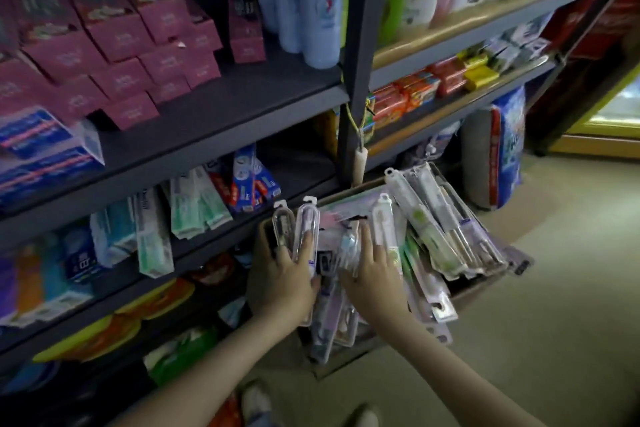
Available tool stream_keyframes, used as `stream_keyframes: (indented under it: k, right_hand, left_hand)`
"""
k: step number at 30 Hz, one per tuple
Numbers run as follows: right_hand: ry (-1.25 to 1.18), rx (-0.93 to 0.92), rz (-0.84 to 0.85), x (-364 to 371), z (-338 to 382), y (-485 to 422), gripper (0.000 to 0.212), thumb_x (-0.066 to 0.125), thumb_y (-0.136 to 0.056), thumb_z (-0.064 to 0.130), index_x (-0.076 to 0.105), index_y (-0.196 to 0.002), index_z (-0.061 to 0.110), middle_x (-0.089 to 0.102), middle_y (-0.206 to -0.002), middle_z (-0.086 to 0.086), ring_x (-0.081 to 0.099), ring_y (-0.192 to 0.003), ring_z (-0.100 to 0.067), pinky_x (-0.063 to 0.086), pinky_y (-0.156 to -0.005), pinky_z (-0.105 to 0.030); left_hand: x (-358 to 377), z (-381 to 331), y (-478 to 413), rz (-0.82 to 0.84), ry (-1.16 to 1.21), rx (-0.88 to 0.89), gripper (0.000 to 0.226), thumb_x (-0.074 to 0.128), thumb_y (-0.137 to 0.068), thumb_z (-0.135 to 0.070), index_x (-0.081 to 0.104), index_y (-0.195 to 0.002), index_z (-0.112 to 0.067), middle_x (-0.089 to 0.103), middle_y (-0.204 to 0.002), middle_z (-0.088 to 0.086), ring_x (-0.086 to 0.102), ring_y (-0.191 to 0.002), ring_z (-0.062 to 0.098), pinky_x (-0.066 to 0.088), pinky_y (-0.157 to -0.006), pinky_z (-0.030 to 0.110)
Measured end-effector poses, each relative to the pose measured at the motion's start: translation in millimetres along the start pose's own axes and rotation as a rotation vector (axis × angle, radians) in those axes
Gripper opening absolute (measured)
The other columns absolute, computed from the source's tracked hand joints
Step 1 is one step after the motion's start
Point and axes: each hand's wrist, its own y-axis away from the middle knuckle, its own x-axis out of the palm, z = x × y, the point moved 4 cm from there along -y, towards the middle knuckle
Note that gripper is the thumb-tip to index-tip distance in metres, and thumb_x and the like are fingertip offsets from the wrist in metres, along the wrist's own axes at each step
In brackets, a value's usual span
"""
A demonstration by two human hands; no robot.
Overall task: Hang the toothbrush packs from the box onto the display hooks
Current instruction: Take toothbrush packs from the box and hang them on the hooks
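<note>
A cardboard box (478, 288) on the floor beside the shelving is full of several clear toothbrush packs (429, 218) lying in a heap. My left hand (287, 277) holds two upright packs (306, 225) between its fingers at the box's left side. My right hand (374, 270) lies on the heap in the middle of the box, its fingers around a white pack (384, 218) whose hang tab points up. No display hooks show in this view.
Dark metal shelves (221, 107) at left hold pink cartons, toothpaste boxes and bottles. A second shelf unit (460, 28) stands behind the box with soap bars. A large detergent bag (502, 149) stands on the beige floor at right. My shoes (256, 402) show at the bottom.
</note>
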Motion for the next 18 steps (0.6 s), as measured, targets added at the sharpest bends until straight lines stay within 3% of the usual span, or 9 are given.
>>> stream_keyframes:
  k: [1,5,7,10,14,18]
  right_hand:
    - [-0.001,-0.003,0.005,2.8,3.1,-0.5,0.089,0.048,-0.094,0.049,-0.01,-0.151,0.015,0.026,-0.151,-0.013,0.033,-0.132,-0.032,0.038,-0.103,-0.039]
    - [0.011,0.056,0.06,13.6,11.8,-1.1,0.086,0.043,-0.095,0.048,-0.017,-0.15,0.019,0.012,-0.154,-0.019,0.034,-0.13,-0.039,0.039,-0.099,-0.041]
    - [0.014,0.074,0.08,17.7,14.0,-0.5,0.087,0.043,-0.094,0.051,-0.015,-0.151,0.019,0.01,-0.153,-0.02,0.036,-0.126,-0.04,0.041,-0.096,-0.041]
    - [0.047,0.076,0.048,20.1,15.6,-2.1,0.094,0.047,-0.09,0.058,-0.01,-0.152,0.016,0.019,-0.147,-0.018,0.032,-0.127,-0.036,0.036,-0.101,-0.039]
    - [0.037,0.097,0.037,22.6,23.6,-2.3,0.097,0.053,-0.089,0.055,-0.01,-0.151,0.016,0.022,-0.144,-0.017,0.032,-0.125,-0.033,0.04,-0.096,-0.037]
    - [0.07,0.111,0.049,23.8,37.4,1.3,0.085,0.05,-0.094,0.021,-0.013,-0.151,0.024,0.013,-0.149,-0.024,0.038,-0.119,-0.037,0.039,-0.074,-0.029]
  left_hand:
    - [0.7,1.4,-2.4,0.002,-0.009,0.002,0.085,0.05,-0.093,-0.049,-0.012,-0.15,-0.037,0.017,-0.149,0.016,-0.007,-0.145,0.041,0.034,-0.11,0.043]
    - [-1.2,10.3,-6.6,0.082,0.132,-0.03,0.084,0.057,-0.091,-0.039,-0.002,-0.151,-0.043,-0.007,-0.155,0.022,0.022,-0.14,0.039,0.038,-0.107,0.042]
    - [-4.9,17.6,-4.6,0.1,0.172,-0.057,0.078,0.056,-0.093,-0.033,0.004,-0.15,-0.046,0.007,-0.154,0.025,0.033,-0.133,0.04,0.039,-0.105,0.039]
    - [-13.9,26.6,4.8,0.118,0.266,-0.034,0.075,0.053,-0.097,-0.029,0.002,-0.15,-0.046,0.043,-0.126,0.019,0.048,-0.11,0.034,0.042,-0.092,0.036]
    - [-26.5,39.9,14.4,0.091,0.411,0.024,0.077,0.054,-0.097,-0.027,0.001,-0.148,-0.049,0.046,-0.105,0.009,0.053,-0.088,0.024,0.044,-0.078,0.031]
    - [-32.9,51.4,17.2,0.093,0.453,0.078,0.077,0.054,-0.097,-0.023,0.002,-0.15,-0.044,0.045,-0.102,0.005,0.048,-0.09,0.019,0.035,-0.073,0.026]
